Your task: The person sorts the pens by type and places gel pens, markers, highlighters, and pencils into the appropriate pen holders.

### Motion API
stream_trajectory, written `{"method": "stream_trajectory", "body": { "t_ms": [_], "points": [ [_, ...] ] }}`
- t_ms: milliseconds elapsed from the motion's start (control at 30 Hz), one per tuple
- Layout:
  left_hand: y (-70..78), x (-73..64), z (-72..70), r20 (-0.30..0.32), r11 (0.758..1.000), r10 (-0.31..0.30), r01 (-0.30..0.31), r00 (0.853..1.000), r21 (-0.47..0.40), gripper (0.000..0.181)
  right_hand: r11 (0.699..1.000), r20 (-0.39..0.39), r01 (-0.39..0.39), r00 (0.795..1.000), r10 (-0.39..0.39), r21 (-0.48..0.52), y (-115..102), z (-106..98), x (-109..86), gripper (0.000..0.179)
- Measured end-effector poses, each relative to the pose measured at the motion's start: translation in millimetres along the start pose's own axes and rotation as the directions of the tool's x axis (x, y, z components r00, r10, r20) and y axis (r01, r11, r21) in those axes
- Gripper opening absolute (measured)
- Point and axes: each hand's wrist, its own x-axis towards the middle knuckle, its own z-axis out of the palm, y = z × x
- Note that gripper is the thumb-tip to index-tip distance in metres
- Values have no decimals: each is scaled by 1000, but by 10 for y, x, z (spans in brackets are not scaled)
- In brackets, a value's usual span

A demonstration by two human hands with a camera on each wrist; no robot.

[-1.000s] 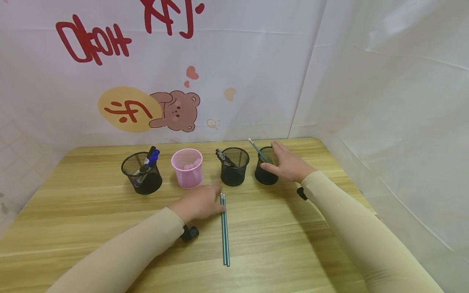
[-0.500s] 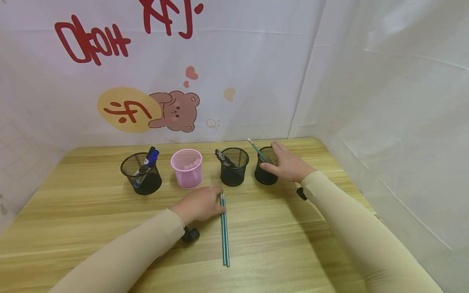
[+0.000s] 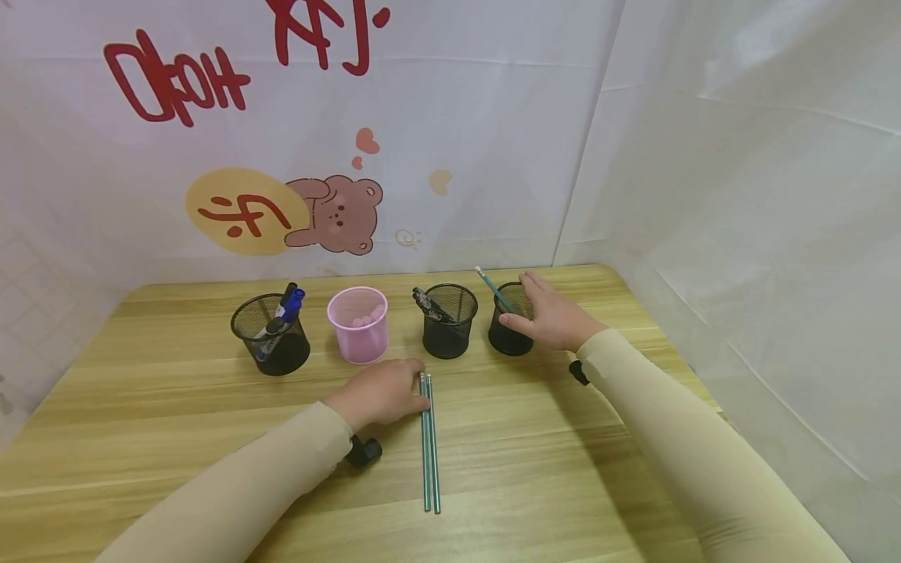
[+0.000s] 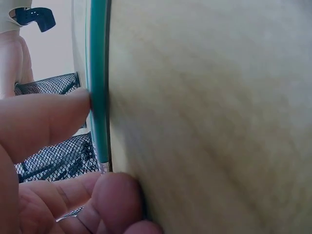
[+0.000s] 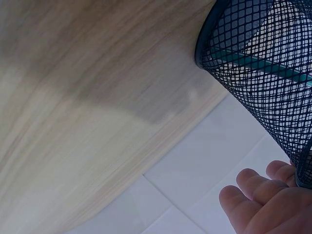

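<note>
Two green pencils lie lengthwise on the wooden table (image 3: 521,469), eraser ends away from me. My left hand (image 3: 383,392) pinches the left pencil (image 3: 425,461) near its eraser; the thumb lies along its side in the left wrist view, fingertips by the ferrule. The other pencil (image 3: 435,469) lies just to its right, a narrow gap opening toward the near end. My right hand (image 3: 556,315) holds the rightmost black mesh pen cup (image 3: 508,341), thumb in front, fingers at the far side of the rim. A green pencil (image 3: 496,290) leans inside that cup.
Left of the held cup stands another mesh cup (image 3: 446,344) with black clips. Beside it are a pink cup (image 3: 362,344) with pink balls and a mesh cup (image 3: 288,361) with markers. A printed white curtain (image 3: 479,117) hangs behind the table.
The left pencil has shifted slightly left and parted from its neighbour at the near end. My left hand has moved slightly left with it. The right hand stays at the cup.
</note>
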Motion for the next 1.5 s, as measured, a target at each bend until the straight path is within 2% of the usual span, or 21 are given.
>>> {"method": "stream_trajectory", "body": {
  "t_ms": [367,667,1233,1500],
  "points": [
    [31,23,-20,6,999,-34,34,999,-20,51,1000,-5,2,1000,-2,0,-10,-2,-6,112],
    [45,25,-23,5,996,-80,80,997,-24,50,1000,-2,0,1000,0,-7,-14,-8,-11,109],
    [65,27,-38,8,997,-80,80,997,-12,34,1000,-2,-3,1000,3,3,10,14,11,111],
    [45,32,-22,-3,997,-74,74,997,-19,36,1000,3,-7,1000,7,5,-16,-5,-16,112]
  ]
}}
